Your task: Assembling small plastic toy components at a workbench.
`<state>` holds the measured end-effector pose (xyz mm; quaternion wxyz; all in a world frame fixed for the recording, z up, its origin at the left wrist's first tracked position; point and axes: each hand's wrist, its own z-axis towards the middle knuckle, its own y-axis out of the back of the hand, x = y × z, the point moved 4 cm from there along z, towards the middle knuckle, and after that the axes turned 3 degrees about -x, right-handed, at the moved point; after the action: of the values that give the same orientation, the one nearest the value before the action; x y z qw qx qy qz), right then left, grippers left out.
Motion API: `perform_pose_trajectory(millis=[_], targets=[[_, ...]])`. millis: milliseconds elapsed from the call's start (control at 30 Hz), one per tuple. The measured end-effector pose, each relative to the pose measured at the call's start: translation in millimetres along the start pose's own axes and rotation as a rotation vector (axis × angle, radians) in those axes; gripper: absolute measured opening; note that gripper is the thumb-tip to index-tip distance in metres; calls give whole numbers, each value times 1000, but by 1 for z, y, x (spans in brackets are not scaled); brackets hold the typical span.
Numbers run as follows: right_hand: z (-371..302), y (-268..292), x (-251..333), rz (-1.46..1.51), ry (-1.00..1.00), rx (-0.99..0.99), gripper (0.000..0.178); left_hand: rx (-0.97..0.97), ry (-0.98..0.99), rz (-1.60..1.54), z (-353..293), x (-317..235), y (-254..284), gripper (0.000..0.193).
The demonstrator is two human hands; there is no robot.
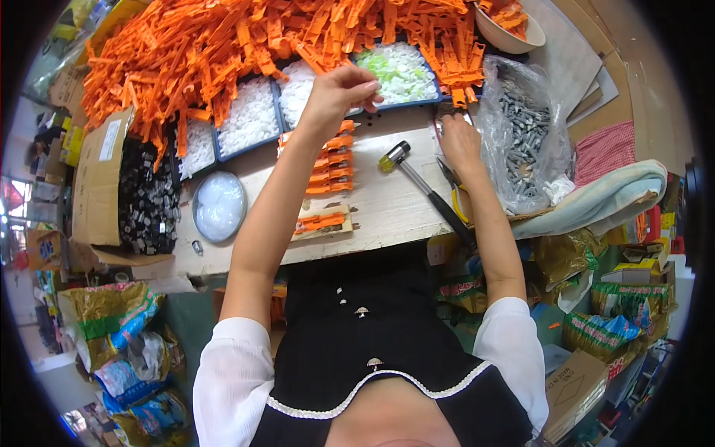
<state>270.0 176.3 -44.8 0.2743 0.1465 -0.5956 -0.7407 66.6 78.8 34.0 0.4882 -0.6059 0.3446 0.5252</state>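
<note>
From the head camera, the landmark is the hammer (417,182), lying on the pale worktable (387,212) with its yellow-and-metal head toward the far side and its black handle running back toward the person.

The left hand (339,93) hovers up and left of the hammer's head, at the near edge of the blue tray of white and pale green bits (398,71). Its fingers are drawn together with the tips bunched downward; whether they pinch a small piece cannot be told. Just below that hand, left of the hammer's head, a column of orange plastic clips (329,160) lies stacked on the table, and nearer the person, left of the hammer's handle, a small wooden jig (322,223) carries one more orange piece.

The right hand (456,141) rests just right of the hammer's head, fingers closed around a small dark metal part (449,112) at its far end. Right of it, well clear of the hammer, sits a clear bag of grey metal parts (521,141).

Beyond the hammer, a great heap of orange clips (223,45) covers the far side of the table. Far left of the hammer stand a round clear lid (218,206) and a box of black parts (145,197).
</note>
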Motion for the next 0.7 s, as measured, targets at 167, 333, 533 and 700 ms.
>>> perform_pose_trajectory(millis=[167,333,533,700], targets=[[-6,9,-8,12,-22,-37,12,-50,102,-359,-83,18,31,9],[-9,9,-22,-44,39,99,17,-91,115,-558,-140,34,48,23],[-5,9,-10,-67,20,149,15,-114,106,-697,-171,42,58,14],[-8,3,-24,0,111,-8,17,-135,104,-682,-192,42,64,11]])
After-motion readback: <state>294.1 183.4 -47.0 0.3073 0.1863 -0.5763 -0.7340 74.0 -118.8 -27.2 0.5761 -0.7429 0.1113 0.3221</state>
